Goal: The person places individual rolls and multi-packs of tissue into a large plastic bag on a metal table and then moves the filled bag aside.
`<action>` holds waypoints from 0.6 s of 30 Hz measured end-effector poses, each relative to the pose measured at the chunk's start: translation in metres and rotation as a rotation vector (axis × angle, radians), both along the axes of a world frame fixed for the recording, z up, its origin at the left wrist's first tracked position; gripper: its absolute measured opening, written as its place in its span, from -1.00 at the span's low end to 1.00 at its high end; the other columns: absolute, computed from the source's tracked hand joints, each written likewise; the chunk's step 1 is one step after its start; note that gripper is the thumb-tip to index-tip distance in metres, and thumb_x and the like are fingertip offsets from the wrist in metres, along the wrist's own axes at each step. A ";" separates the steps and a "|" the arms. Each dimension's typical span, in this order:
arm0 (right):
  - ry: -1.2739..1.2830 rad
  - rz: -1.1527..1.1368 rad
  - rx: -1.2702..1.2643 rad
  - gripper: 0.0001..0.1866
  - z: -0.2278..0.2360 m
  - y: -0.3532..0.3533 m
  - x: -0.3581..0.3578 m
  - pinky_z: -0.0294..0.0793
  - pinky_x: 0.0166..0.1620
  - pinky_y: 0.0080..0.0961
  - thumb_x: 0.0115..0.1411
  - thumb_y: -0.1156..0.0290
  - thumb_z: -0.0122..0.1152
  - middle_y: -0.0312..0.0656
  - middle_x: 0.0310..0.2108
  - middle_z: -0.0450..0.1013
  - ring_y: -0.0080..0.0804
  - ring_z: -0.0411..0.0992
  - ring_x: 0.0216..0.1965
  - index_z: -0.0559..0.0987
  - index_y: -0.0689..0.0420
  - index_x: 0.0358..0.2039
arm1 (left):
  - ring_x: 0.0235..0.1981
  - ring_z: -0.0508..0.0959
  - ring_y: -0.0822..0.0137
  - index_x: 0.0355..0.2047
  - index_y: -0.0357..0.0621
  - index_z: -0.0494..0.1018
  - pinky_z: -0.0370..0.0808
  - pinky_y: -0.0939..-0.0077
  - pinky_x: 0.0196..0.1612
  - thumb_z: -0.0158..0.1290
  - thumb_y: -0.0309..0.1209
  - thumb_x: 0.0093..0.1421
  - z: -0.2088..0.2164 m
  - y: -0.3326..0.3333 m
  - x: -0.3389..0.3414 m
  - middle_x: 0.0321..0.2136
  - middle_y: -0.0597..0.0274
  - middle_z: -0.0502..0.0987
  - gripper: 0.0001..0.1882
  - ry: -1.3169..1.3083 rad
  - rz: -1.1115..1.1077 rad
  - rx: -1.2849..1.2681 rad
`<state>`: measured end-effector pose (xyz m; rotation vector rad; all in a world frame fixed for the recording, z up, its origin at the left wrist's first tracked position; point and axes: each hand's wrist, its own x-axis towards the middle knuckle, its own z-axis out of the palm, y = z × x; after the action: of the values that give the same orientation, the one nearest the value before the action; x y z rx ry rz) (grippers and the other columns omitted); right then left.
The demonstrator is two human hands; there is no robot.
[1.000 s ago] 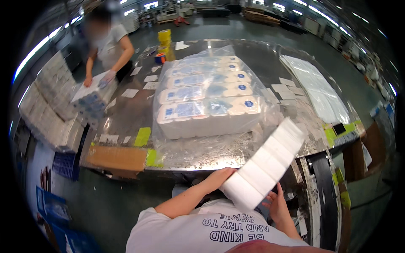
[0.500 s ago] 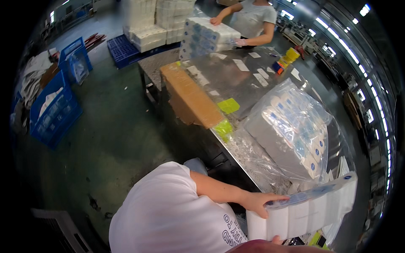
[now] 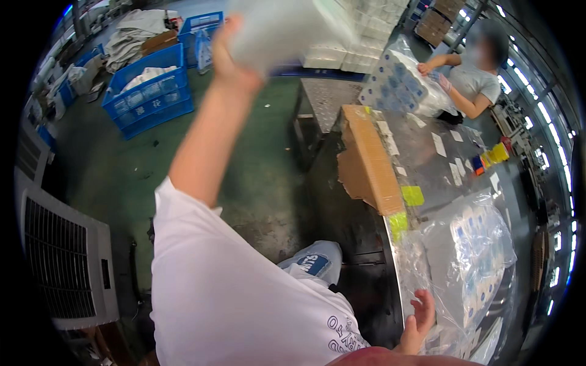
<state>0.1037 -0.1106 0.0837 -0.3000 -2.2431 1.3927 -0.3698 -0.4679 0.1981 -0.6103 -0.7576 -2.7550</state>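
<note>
My left hand (image 3: 237,64) is raised at the top of the view, with its fingers closed on a white roll pack (image 3: 290,33). Motion smears the pack, and its upper part is cut off by the frame. My right hand (image 3: 420,318) holds nothing; its fingers are loosely bent and apart at the near edge of the metal table (image 3: 430,174). Just right of that hand, a clear plastic bag (image 3: 473,259) filled with rows of white rolls lies on the table.
Cardboard (image 3: 373,161) covers the table's left edge. Across the table, a person (image 3: 479,82) handles another bagged roll bundle (image 3: 394,85). Blue crates (image 3: 152,91) stand on the floor at far left. A grey slatted machine (image 3: 67,256) stands at near left.
My left hand has swung the roll pack up and left, off the near right end of the table. My right hand no longer touches the pack. The view has turned left.
</note>
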 end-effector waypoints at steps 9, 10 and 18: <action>-0.159 0.113 0.043 -0.47 -0.031 -0.027 -0.031 0.29 0.06 -0.44 0.15 0.25 0.24 -0.13 -0.01 0.41 -0.34 0.36 0.04 0.43 0.21 0.10 | -0.36 0.50 0.35 -0.02 -0.12 0.29 0.41 0.54 -0.47 -0.08 -0.02 0.28 -0.084 -0.084 -0.146 -0.19 0.04 0.51 -0.54 -0.411 0.364 -0.179; -0.175 0.099 0.056 -0.48 -0.032 -0.022 -0.027 0.30 0.05 -0.45 0.15 0.26 0.24 -0.13 -0.03 0.42 -0.35 0.37 0.02 0.44 0.21 0.09 | -0.46 0.49 0.40 -0.10 -0.11 0.34 0.38 0.56 -0.54 -0.08 -0.06 0.28 -0.114 -0.056 -0.150 -0.37 0.16 0.52 -0.61 -0.447 0.247 -0.237; -0.279 -0.317 0.200 -0.61 -0.044 0.051 0.029 0.37 -0.05 -0.47 0.10 0.54 0.10 -0.15 -0.17 0.49 -0.39 0.44 -0.13 0.50 0.23 0.00 | -0.03 0.46 0.07 0.17 -0.13 0.23 0.35 0.27 0.08 0.21 -0.28 0.01 -0.165 0.274 0.006 -0.11 0.04 0.48 -0.29 0.218 0.165 -1.141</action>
<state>0.1328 -0.0601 0.0396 -0.7833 -2.4001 1.0034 -0.3642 -0.1934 0.0335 -0.9226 -2.1668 -1.8314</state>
